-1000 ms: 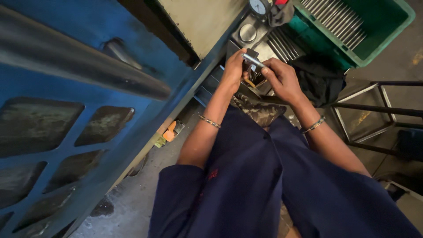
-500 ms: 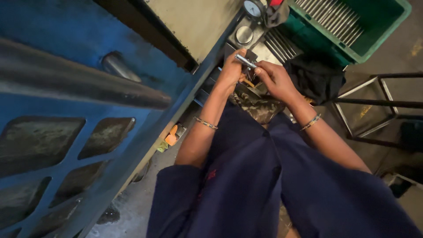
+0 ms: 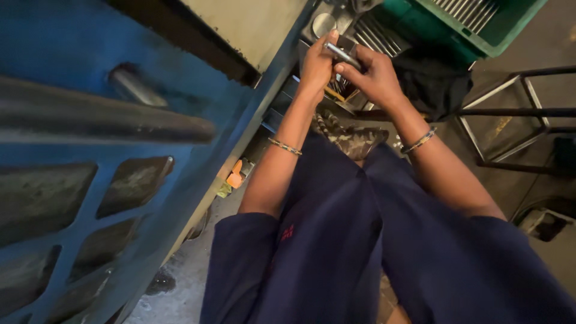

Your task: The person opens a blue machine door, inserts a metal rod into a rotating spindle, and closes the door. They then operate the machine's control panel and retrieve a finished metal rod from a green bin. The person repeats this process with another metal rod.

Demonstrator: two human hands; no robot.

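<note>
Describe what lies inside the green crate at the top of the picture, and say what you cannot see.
The green crate holds a row of grey metal rods lying side by side. Its floor is covered by them, and the frame edge cuts off its far end.

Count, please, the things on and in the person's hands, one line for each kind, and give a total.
Hands: 2, left hand and right hand
Metal rod, held by both hands: 1
Wrist bracelets: 2, left bracelet and right bracelet
Total: 5
</note>
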